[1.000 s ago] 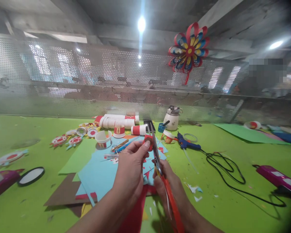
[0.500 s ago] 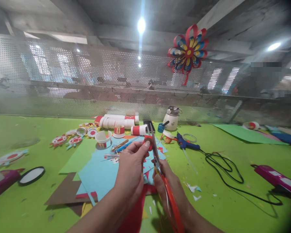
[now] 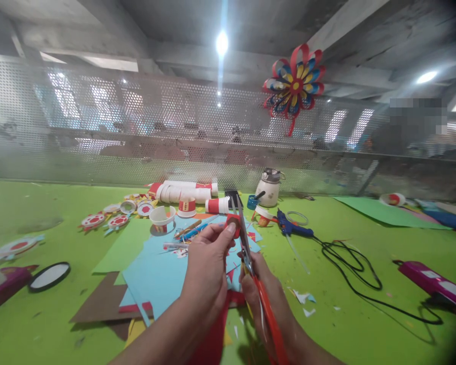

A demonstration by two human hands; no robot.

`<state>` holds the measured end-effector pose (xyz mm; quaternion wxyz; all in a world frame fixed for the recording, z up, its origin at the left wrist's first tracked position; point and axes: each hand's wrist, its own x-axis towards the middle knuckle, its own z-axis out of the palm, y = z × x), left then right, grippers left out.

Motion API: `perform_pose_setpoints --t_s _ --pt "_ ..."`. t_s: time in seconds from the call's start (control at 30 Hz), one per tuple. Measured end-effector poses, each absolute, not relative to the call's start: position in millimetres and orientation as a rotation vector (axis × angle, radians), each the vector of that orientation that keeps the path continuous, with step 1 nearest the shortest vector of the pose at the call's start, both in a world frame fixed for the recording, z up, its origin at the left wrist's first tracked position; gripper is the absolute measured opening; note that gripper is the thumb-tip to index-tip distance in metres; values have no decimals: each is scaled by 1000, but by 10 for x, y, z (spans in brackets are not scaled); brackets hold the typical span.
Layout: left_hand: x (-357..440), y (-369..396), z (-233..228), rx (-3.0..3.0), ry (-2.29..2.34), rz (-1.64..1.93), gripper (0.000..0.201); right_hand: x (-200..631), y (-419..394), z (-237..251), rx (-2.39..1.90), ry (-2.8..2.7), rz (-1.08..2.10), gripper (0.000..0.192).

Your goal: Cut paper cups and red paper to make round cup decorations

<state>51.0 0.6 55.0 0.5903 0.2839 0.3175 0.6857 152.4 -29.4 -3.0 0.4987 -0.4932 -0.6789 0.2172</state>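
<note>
Head view: we hold our left hand (image 3: 207, 268) up over the table (image 3: 365, 314), thumb & fingertips pinched tight on a small red paper piece (image 3: 233, 225). The piece sits in the air above the blue paper sheets (image 3: 159, 268), right against the scissor blades, not on the table.

Our right hand (image 3: 268, 299) is closed round the orange-handled scissors (image 3: 256, 284); handles run down toward our wrist, blades point up & away. Blade tips are slightly apart, w/ the red piece at the blades, just left of them. We can't tell if the blades actually bite into it.

Under the hands: blue sheets lie on a green sheet (image 3: 123, 248), w/ brown card (image 3: 101, 301) & red paper (image 3: 213, 339) beneath. Small paper scraps (image 3: 304, 299) lie just right of our right hand.

Further back: a row of red-and-white paper cups (image 3: 186, 192) lying on their sides, one white cup (image 3: 162, 217) upright near the pens (image 3: 192, 229). Left of those, round red-and-white cutouts (image 3: 106, 220). A white pot w/ lid (image 3: 269, 188) stands behind a blue glue gun (image 3: 292, 226), whose black cable (image 3: 357, 274) loops off to the right toward a pink device (image 3: 433, 284). Far left: a black-rimmed round mirror (image 3: 49, 276).

On the mesh wall (image 3: 137, 126) hangs a red, blue & yellow paper flower (image 3: 295, 83)
</note>
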Motion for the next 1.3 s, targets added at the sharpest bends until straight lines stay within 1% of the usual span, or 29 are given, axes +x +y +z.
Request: perform_pose_setpoints --t_s 0.37,0.7,0.93,1.3 --pt "505 6 560 631 735 1586 18 1530 -310 -26 -1212 -1652 527 48" --pt "507 4 566 613 755 1574 18 1529 -318 -18 -1233 -1663 516 47" --pt "502 9 565 619 753 1580 18 1513 -307 -6 -1234 -1649 490 42" --pt "494 20 540 635 726 1578 17 1517 -308 -16 -1223 -1652 531 49"
